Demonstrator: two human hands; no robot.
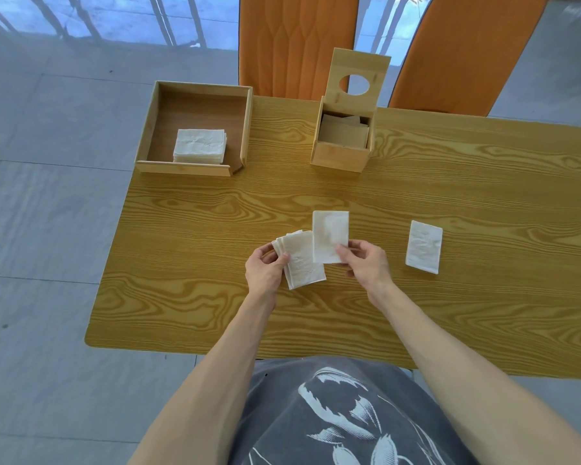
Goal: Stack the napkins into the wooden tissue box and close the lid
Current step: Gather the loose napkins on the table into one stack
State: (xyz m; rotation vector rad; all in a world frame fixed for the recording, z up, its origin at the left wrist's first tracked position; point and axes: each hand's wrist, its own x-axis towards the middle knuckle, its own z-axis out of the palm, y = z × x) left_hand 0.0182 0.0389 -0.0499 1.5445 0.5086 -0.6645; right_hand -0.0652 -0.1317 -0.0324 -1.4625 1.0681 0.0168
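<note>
1. A fanned bundle of folded napkins (302,263) is held in the left hand (264,268), the grip closed on its left edge with the thumb laid over the top sheet.
2. A single napkin (329,234) is pinched at its lower right corner by the right hand (366,263), its lower left part overlapping the bundle.
3. Both hands are kept over the near middle of the wood-grain surface (450,313).
4. One loose napkin (424,246) is seen lying flat on the surface, just to the right of the right hand and apart from it.
5. The wooden tissue box (341,156) is placed farther back, well apart from the hands, with bare surface between them.
6. Its lid (359,67), pierced by a round hole, is stood open and upright at the back; folded napkins are already seen inside.
7. A shallow wooden tray (195,167) is set at the far left corner, with a neat napkin stack (200,146) resting in it.
8. Two orange chair backs (296,41) are seen behind the far edge.
</note>
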